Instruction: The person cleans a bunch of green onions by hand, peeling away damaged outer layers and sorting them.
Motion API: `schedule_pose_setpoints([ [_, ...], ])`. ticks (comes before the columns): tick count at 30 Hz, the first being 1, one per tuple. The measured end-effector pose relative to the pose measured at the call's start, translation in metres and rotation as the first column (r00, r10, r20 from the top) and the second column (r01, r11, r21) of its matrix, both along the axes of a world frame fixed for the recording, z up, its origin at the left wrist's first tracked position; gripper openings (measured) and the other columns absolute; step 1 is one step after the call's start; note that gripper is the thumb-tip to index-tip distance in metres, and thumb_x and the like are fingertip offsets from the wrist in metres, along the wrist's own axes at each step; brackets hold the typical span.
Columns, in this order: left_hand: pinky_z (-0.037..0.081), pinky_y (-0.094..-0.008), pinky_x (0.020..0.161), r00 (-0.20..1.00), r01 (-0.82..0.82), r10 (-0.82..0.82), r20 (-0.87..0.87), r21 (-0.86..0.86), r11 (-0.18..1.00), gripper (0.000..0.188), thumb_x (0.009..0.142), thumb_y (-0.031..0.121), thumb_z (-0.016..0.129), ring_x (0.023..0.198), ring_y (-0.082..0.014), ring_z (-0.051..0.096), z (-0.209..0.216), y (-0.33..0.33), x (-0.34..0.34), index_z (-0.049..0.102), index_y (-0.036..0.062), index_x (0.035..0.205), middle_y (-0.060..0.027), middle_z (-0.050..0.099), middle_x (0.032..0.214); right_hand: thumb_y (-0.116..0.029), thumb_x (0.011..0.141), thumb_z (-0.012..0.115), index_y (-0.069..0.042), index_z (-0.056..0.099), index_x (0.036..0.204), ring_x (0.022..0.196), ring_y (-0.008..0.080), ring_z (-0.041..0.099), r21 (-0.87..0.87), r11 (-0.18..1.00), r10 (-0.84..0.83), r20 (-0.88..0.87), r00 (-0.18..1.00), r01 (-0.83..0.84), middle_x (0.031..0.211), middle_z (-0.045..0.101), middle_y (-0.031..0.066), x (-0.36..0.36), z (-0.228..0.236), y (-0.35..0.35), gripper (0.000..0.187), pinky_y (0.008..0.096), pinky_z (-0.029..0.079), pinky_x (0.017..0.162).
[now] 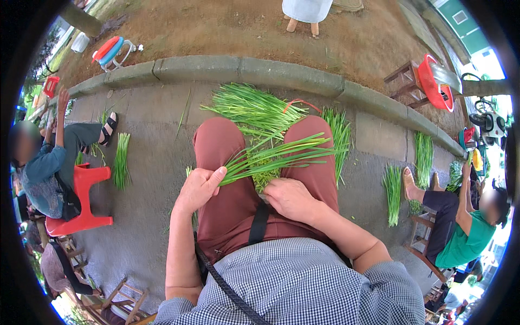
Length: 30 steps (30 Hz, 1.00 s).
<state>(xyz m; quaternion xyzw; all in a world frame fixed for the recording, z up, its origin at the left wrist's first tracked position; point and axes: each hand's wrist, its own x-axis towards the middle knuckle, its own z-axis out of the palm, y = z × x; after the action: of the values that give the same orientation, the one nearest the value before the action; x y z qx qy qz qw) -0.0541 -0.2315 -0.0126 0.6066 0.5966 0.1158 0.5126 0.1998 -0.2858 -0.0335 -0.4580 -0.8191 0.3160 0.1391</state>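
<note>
My left hand (198, 189) is closed around the near end of a small bunch of long green chives (279, 156), whose tips fan out to the right over my knees. Low between my thighs, my right hand (292, 199) has its fingers curled together beneath the bunch; what they hold, if anything, is hidden. Short green bits (264, 176) lie on the ground between my legs. Beyond my knees rests a large heap of chives (244, 105) with a red strip (302, 103) at its right end. Another bundle of chives (339, 138) lies beside my right knee.
A stone kerb (206, 69) crosses ahead, with bare soil behind it. At left, a person sits on a red plastic stool (86, 189); at right, another in a green shirt (466, 238) sits near more chive bundles (391, 189). A red basin (436, 86) stands on a wooden stool.
</note>
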Motion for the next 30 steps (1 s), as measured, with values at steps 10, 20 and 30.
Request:
schedule_pose_setpoints([
  [10, 0.043, -0.0372, 0.052, 0.996, 0.034, -0.032, -0.083, 0.021, 0.999, 0.064, 0.094, 0.046, 0.047, 0.046, -0.0211, 0.051, 0.005, 0.001, 0.000, 0.055, -0.0018, 0.052, -0.0100, 0.049, 0.046, -0.010, 0.078, 0.070, -0.005, 0.066, 0.087, 0.076, 0.0260, 0.063, 0.250, 0.792, -0.495, -0.269, 0.826, 0.556, 0.085, 0.065, 0.0094, 0.070, 0.054, 0.025, 0.011, 0.0339, 0.051, 0.067],
  [20, 0.043, -0.0378, 0.052, 0.994, 0.059, -0.055, -0.098, 0.042, 0.997, 0.065, 0.094, 0.049, 0.046, 0.046, -0.0233, 0.053, 0.007, 0.001, 0.004, 0.057, -0.0007, 0.053, -0.0106, 0.049, 0.046, -0.008, 0.076, 0.068, -0.008, 0.067, 0.086, 0.083, 0.0237, 0.059, 0.442, 0.802, -0.408, -0.087, 0.909, 0.402, 0.086, 0.059, 0.0048, 0.087, 0.034, 0.054, 0.010, 0.0375, 0.047, 0.074],
  [30, 0.045, -0.0376, 0.053, 0.992, 0.049, -0.037, -0.122, 0.094, 0.994, 0.064, 0.094, 0.048, 0.047, 0.046, -0.0240, 0.054, 0.008, -0.003, 0.005, 0.058, -0.0006, 0.055, -0.0108, 0.051, 0.047, -0.007, 0.082, 0.060, -0.006, 0.058, 0.087, 0.083, 0.0273, 0.059, 0.470, 0.815, -0.363, -0.040, 0.931, 0.338, 0.087, 0.058, 0.0072, 0.082, 0.047, 0.046, 0.006, 0.0398, 0.047, 0.073],
])
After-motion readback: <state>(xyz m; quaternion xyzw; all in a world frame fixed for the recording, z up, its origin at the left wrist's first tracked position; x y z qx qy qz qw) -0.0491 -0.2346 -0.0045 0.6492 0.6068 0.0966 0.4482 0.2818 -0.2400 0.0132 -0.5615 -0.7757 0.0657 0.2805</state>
